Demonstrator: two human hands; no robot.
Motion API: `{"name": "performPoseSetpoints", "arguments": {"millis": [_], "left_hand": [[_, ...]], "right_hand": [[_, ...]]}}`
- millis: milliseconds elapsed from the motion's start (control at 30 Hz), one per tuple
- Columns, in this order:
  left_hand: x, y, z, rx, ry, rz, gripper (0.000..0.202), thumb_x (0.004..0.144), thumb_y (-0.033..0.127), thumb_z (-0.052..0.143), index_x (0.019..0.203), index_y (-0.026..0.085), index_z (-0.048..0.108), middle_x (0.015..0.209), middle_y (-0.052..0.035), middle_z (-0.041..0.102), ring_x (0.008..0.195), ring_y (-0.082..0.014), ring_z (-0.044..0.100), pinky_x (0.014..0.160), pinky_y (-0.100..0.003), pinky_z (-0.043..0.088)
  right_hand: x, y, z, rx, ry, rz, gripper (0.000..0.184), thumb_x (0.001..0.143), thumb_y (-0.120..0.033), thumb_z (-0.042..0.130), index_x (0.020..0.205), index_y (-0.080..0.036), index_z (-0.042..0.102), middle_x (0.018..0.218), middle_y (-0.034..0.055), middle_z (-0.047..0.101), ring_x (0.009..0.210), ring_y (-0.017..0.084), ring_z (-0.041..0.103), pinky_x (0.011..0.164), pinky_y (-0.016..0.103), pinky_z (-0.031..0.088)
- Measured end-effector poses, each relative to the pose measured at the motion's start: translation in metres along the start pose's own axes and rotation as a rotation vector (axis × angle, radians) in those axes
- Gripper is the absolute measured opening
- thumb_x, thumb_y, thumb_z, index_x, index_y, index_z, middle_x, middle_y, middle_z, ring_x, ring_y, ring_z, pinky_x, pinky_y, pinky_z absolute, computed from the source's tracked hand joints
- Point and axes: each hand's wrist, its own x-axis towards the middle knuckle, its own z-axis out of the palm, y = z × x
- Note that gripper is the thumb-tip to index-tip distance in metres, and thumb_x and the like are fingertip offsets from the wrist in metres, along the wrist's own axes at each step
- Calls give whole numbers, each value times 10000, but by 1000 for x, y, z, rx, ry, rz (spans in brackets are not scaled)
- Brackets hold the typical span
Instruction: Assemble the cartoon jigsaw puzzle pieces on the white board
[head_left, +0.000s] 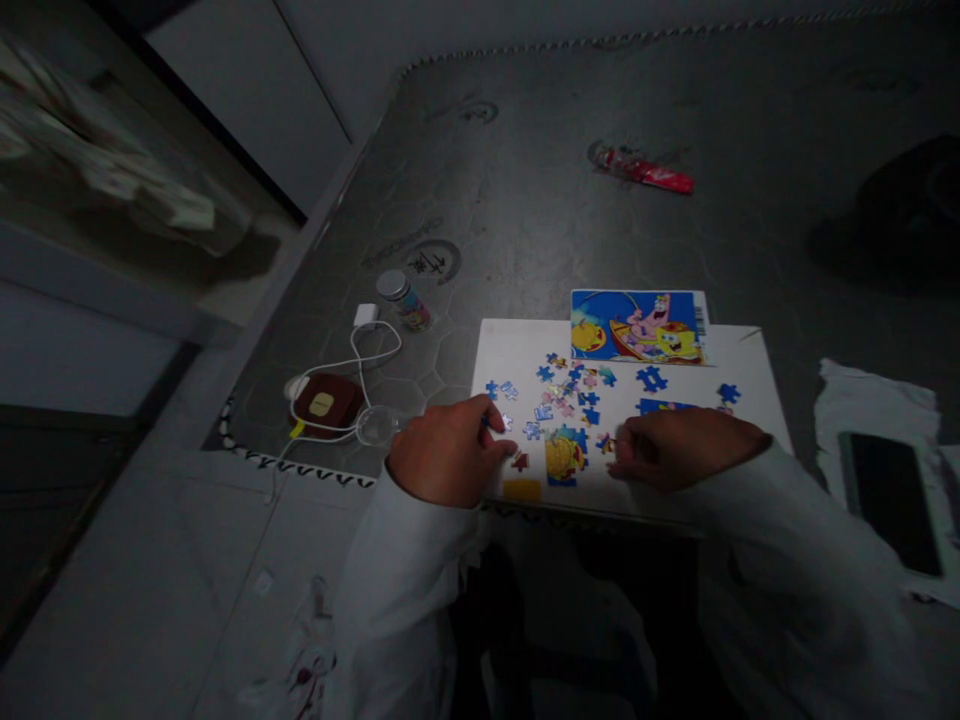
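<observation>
A white board (517, 350) lies on the grey mat with several small blue jigsaw pieces (577, 385) scattered over it. A joined patch of puzzle (564, 455) sits near the board's front edge. My left hand (448, 450) rests at the board's left front corner, fingers curled in a pinch on a small jigsaw piece. My right hand (679, 448) lies on the board to the right of the joined patch, fingers bent down and pressing on pieces there. A colourful cartoon reference picture (637, 326) lies at the board's far edge.
Left of the board are a small jar (403, 298), a white charger with cable (366, 318) and a dark red case (324, 405). A red wrapper (649, 172) lies far back. A phone (892, 495) on white cloth sits at the right.
</observation>
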Motion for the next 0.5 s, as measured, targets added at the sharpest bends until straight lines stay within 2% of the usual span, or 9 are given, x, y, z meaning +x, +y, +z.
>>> {"name": "performPoseSetpoints", "arguments": {"millis": [200, 333, 500], "left_hand": [[-1, 2, 0, -3, 0, -10, 141, 825, 369, 761, 939, 296, 722, 852, 17, 783, 779, -238, 697, 651, -317, 401], [0, 1, 0, -2, 7, -8, 152, 824, 376, 768, 943, 295, 720, 851, 16, 785, 783, -240, 700, 651, -317, 398], [-2, 2, 0, -9, 28, 20, 160, 811, 375, 782, 934, 289, 726, 822, 12, 785, 734, -221, 692, 613, -304, 380]], "right_hand": [[0, 0, 1, -5, 36, -9, 163, 792, -462, 732, 727, -313, 730, 758, 4, 748, 667, 218, 681, 526, 317, 380], [2, 6, 6, 7, 75, -71, 154, 789, -458, 736, 727, -317, 736, 755, 4, 749, 656, 213, 678, 498, 298, 358], [5, 8, 6, 23, 14, -23, 161, 783, -472, 736, 737, -317, 731, 775, 6, 751, 696, 234, 685, 528, 318, 376]]}}
